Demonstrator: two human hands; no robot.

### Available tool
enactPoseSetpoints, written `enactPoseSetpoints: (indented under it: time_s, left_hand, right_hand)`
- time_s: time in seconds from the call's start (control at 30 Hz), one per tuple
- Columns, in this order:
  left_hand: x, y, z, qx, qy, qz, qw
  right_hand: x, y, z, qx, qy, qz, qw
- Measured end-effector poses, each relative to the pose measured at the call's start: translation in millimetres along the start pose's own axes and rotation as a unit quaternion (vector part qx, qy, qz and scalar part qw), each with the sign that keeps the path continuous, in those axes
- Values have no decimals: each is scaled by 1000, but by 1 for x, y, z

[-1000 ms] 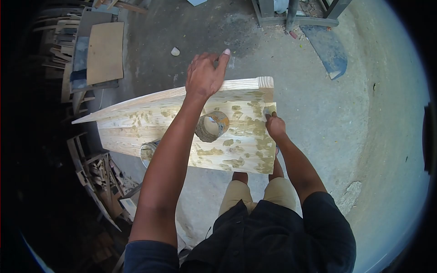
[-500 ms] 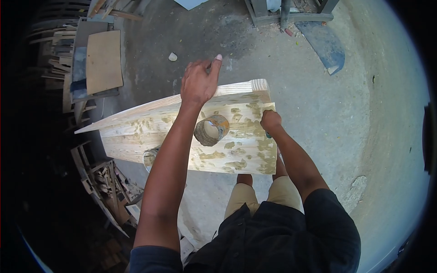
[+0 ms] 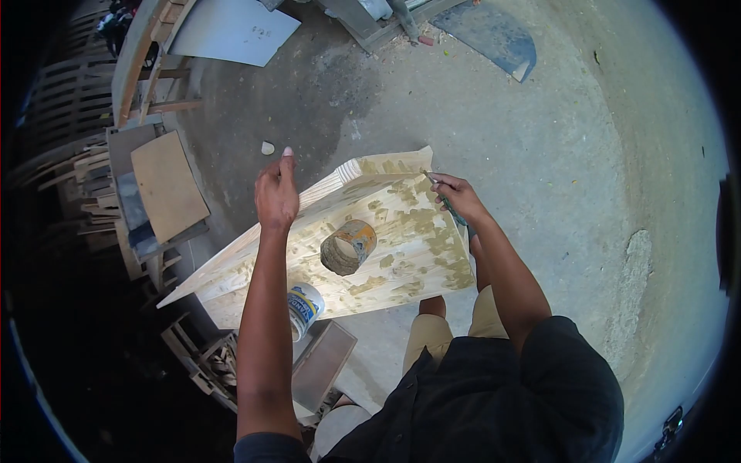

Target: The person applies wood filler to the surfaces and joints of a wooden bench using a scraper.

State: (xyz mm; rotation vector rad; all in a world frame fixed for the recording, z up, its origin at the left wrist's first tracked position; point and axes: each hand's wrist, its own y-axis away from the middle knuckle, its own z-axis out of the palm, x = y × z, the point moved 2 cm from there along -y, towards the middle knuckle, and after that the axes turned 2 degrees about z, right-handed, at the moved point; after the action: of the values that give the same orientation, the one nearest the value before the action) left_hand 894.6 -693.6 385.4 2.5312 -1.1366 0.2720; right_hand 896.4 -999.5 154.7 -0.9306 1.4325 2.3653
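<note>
A pale wooden panel piece (image 3: 417, 266) with a raised side board, dabbed with olive-brown filler, lies before me. My right hand (image 3: 457, 199) grips a putty knife (image 3: 446, 204) with a green handle, its narrow tip at the panel's upper right corner. On the panel rests an open, stained can (image 3: 349, 248) crusted with filler. My left hand (image 3: 276, 194) is just past the side board, thumb raised away from the fingers. Nothing shows in it, and its fingertips are partly hidden. Beside my left forearm stands a blue-and-white labelled tub (image 3: 306, 302).
A brown sheet (image 3: 170, 185) leans on stacked timber at the left. Wood offcuts (image 3: 224, 359) and a framed panel (image 3: 324, 366) sit below it. A white board (image 3: 235, 31) and a dark sheet (image 3: 490, 37) lie farther off on the concrete floor.
The panel appears turned in view. My right hand has gone from its right edge to the upper corner, showing the knife's tip. My left hand has shifted left and off the side board.
</note>
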Motion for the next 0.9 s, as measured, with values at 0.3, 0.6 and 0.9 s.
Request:
enactPoseSetpoints:
  time_s: [0.3, 0.6, 0.9]
  left_hand:
    - [-6, -3, 4, 9, -8, 26, 1000]
    - [-7, -3, 6, 14, -7, 31, 999]
    - [-9, -4, 9, 4, 14, 13, 1000]
  right_hand:
    - [2, -23, 5, 29, 284, -210, 935]
    - [2, -35, -3, -35, 217, -236, 947]
    - [4, -32, -7, -28, 241, -252, 937]
